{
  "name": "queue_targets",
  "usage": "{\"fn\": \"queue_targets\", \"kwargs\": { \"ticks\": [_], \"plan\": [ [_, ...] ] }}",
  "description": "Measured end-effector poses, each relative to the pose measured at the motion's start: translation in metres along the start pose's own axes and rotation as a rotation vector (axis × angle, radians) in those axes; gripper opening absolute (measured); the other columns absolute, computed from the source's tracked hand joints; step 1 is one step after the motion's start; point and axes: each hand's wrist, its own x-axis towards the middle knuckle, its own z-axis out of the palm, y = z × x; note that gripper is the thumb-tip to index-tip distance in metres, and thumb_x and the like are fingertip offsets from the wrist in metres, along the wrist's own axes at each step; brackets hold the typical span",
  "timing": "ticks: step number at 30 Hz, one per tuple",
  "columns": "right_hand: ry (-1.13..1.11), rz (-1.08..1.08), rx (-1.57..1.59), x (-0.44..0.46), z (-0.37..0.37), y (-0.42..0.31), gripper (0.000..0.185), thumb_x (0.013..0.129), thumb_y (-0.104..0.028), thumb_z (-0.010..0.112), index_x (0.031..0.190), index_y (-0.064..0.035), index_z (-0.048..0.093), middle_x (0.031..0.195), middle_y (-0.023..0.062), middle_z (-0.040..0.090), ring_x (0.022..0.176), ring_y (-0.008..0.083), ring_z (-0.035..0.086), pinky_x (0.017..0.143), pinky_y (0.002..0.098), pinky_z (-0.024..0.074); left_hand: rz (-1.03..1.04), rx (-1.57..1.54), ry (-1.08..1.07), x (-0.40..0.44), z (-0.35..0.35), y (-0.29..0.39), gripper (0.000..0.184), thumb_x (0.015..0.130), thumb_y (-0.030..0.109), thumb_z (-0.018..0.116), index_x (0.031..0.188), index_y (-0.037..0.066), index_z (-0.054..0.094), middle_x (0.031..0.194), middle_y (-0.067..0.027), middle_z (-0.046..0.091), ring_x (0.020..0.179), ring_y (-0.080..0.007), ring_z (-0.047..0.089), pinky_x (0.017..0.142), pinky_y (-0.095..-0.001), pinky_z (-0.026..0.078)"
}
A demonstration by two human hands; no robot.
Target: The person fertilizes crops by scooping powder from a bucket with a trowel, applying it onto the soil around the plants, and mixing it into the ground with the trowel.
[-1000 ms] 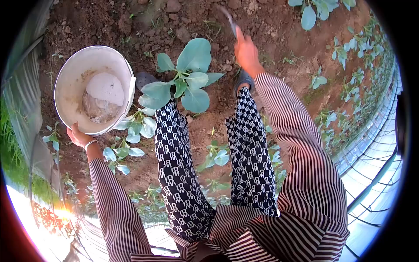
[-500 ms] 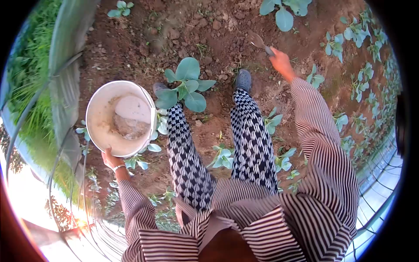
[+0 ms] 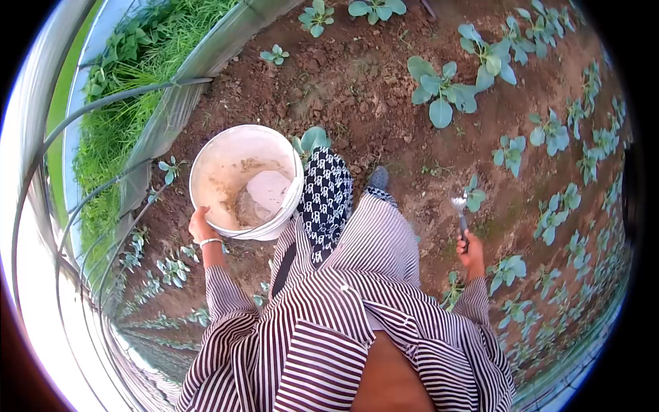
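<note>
My left hand (image 3: 201, 226) grips the rim of a white bucket (image 3: 223, 161) at its lower left. Inside the bucket lie pale powder and a light, rounded piece (image 3: 268, 189). My right hand (image 3: 471, 250) is wrapped round the dark handle of a small hand tool (image 3: 462, 216). The tool's metal end points up, beside a small seedling (image 3: 474, 195). A leafy plant (image 3: 314, 139) shows partly behind the bucket's right side and my leg.
Leafy plants (image 3: 443, 90) grow in rows across brown soil (image 3: 357, 103). Plastic sheeting (image 3: 161, 130) and curved hoops (image 3: 103, 106) stand at the left, with green grass (image 3: 130, 137) beyond. A grey shoe (image 3: 378, 178) is on the soil.
The view has shifted and turned. My right hand has drawn the tool back toward my body, lower and to the right. The bucket now sits closer to my legs, still held by my left hand.
</note>
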Motion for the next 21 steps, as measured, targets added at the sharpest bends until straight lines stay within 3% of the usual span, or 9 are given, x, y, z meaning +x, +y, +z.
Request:
{"fn": "queue_targets", "kwargs": {
  "ticks": [3,5,7,8,11,12,15,16,21],
  "plan": [
    [0.0,-0.003,0.012,-0.007,0.018,0.008,0.014,0.09,-0.016,0.057,0.094,-0.0038,0.05,0.079,0.0078,0.056,0.056,0.012,0.05,0.046,0.024,0.0417,-0.043,0.004,0.008,-0.024,0.027,-0.001,0.037,0.068,0.007,0.064,0.1,-0.01,0.059,0.097,-0.0199,0.062,0.083,-0.0325,0.064,0.077,-0.0416,0.054],
    [-0.036,-0.051,-0.038,-0.004,0.045,-0.005,0.014,0.09,-0.014,0.057,0.093,-0.0024,0.05,0.08,0.0087,0.057,0.057,0.0136,0.051,0.047,0.0245,0.0435,-0.045,-0.022,-0.016,-0.04,0.05,0.008,0.03,0.069,0.008,0.064,0.094,-0.007,0.06,0.088,-0.0141,0.062,0.076,-0.0272,0.061,0.069,-0.0387,0.051],
    [-0.235,-0.102,-0.079,0.015,0.04,-0.022,0.012,0.089,-0.011,0.057,0.093,-0.0022,0.05,0.082,0.0087,0.057,0.058,0.0134,0.052,0.048,0.0247,0.0449,-0.01,0.027,-0.05,-0.041,0.066,0.004,0.023,0.069,0.009,0.064,0.087,-0.004,0.061,0.078,-0.0075,0.06,0.066,-0.0204,0.058,0.061,-0.0341,0.048],
    [-0.22,-0.126,-0.109,0.011,0.051,-0.038,0.011,0.088,-0.011,0.057,0.092,-0.0027,0.05,0.081,0.0083,0.057,0.057,0.0131,0.051,0.048,0.0247,0.0443,0.003,0.065,-0.078,-0.031,0.074,0.003,0.03,0.069,0.009,0.065,0.094,-0.007,0.06,0.086,-0.0123,0.06,0.076,-0.0272,0.06,0.068,-0.0398,0.05],
    [-0.178,-0.284,-0.157,-0.004,0.122,-0.094,0.009,0.086,-0.01,0.058,0.09,-0.0057,0.05,0.074,0.0039,0.055,0.053,0.0094,0.046,0.044,0.0226,0.0394,0.06,-0.001,-0.129,-0.022,0.111,0.015,0.032,0.068,0.013,0.067,0.094,-0.006,0.061,0.088,-0.0116,0.06,0.076,-0.0252,0.058,0.068,-0.0394,0.049],
    [-0.165,-0.27,-0.163,-0.006,0.131,-0.103,0.01,0.086,-0.009,0.058,0.09,-0.0059,0.05,0.073,0.0029,0.053,0.052,0.0082,0.045,0.042,0.0219,0.0374,0.071,0.121,-0.084,-0.032,0.123,0.03,0.035,0.068,0.015,0.067,0.095,-0.005,0.062,0.089,-0.0123,0.06,0.077,-0.0243,0.058,0.067,-0.0394,0.049],
    [-0.14,-0.28,-0.158,-0.011,0.167,-0.143,0.009,0.086,-0.009,0.058,0.09,-0.0064,0.05,0.07,-0.0002,0.05,0.049,0.0048,0.041,0.038,0.0197,0.031,0.123,0.013,-0.14,-0.015,0.15,0.034,0.037,0.07,0.012,0.068,0.102,-0.004,0.059,0.091,-0.0112,0.061,0.076,-0.0223,0.058,0.062,-0.0375,0.049],
    [-0.138,-0.269,-0.162,-0.016,0.182,-0.148,0.009,0.086,-0.009,0.058,0.09,-0.0066,0.05,0.069,-0.0013,0.048,0.047,0.0038,0.039,0.036,0.0191,0.0287,0.085,0.035,-0.19,-0.019,0.16,0.047,0.04,0.071,0.01,0.068,0.106,-0.005,0.057,0.098,-0.011,0.061,0.082,-0.0211,0.058,0.071,-0.0381,0.051],
    [-0.097,-0.204,-0.089,-0.045,0.229,-0.158,0.009,0.086,-0.016,0.061,0.084,-0.0083,0.056,0.062,0.0012,0.052,0.04,0.0065,0.039,0.031,0.022,0.0286,0.302,0.245,-0.227,-0.027,0.203,0.099,0.047,0.073,0.013,0.07,0.115,-0.004,0.059,0.102,-0.0116,0.062,0.087,-0.0218,0.058,0.079,-0.0372,0.048]
  ]
}}
